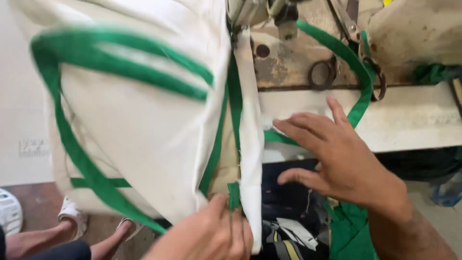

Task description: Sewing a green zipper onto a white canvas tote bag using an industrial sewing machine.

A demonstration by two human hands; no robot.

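The left hand (204, 238), at the near edge, is closed in a pinch on the lower hem of a large cream cloth bag edged with green tape (139, 120), holding it where a short end of green binding hangs beside the white edge. The bag hangs up in front of the view, filling the left half, and its far end sits under the head of an old sewing machine (255, 12) at the far centre. The right hand (341, 159) is spread wide and holds nothing; its fingers stretch leftward above the near edge of the worn pale sewing table (414, 120), just beside a strip of green tape.

As far as can be judged, green binding already runs along the bag's left side, across its upper part and down the central seam, so much of the edging looks done. A loose length of green binding tape (346, 53) loops from the machine across the rusty metal plate (288, 67) and down toward the right hand, which suggests that some tape is not yet stitched down. Whether the bag holds anything cannot be told; its mouth is not visible.

Dark scissors (332, 67) lie on the plate. Below the table, near the right wrist, lies a heap of green and dark cloth (313, 231). At the near left, another person's sandalled feet (72, 214) rest on the floor.
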